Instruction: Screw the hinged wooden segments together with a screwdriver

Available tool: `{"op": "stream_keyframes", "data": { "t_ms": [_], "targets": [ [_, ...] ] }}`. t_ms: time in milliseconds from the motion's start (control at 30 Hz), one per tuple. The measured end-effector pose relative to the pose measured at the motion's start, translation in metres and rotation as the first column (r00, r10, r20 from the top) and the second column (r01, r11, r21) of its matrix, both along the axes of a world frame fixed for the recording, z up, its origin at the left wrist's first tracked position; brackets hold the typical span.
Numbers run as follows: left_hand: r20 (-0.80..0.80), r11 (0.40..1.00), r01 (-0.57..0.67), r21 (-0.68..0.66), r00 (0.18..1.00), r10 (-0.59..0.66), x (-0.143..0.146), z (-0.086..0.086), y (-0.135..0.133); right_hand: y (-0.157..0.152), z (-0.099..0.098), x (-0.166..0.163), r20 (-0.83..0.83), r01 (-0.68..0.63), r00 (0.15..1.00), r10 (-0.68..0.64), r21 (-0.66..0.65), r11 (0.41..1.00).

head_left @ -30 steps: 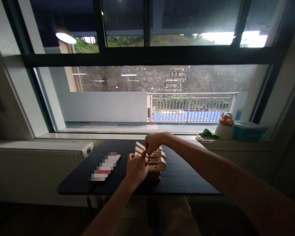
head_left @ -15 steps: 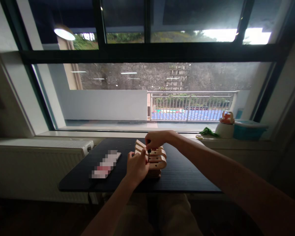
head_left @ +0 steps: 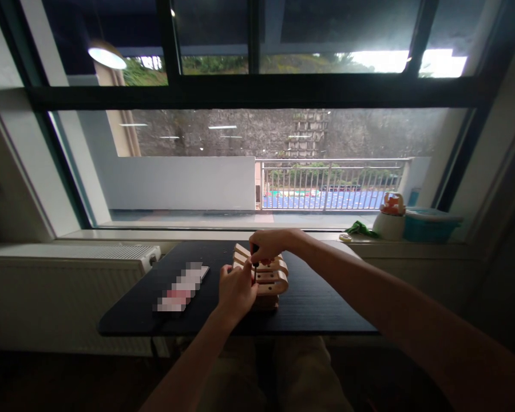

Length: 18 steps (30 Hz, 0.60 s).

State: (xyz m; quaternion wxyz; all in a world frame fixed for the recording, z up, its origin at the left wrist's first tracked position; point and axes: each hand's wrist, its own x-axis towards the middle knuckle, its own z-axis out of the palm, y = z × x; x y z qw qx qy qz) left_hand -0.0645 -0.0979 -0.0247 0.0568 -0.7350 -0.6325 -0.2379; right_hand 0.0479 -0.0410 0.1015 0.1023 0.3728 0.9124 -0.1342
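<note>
I've got a black table in front, behind it at right a lidded teal box, contents hidden, then a white container with something orange at its top. A slatted wooden piece sits on the table, my left hand at its left side, can't tell how tightly; left of that lies a flat item, any print pixelated. My right hand pinches a dark-handled screwdriver, shaft down at the slats.

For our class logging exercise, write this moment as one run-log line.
left hand: on slatted wooden piece; right hand: holding screwdriver, shaft downward; surface: black table
</note>
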Motion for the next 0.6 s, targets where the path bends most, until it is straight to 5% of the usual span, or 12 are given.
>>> {"op": "stream_keyframes", "data": {
  "t_ms": [600],
  "targets": [
    [0.042, 0.999, -0.014, -0.047, 0.999, 0.016, 0.002, 0.004, 0.002, -0.010, 0.014, 0.000, 0.053, -0.054, 0.998, 0.043, 0.213, 0.976]
  ]
}}
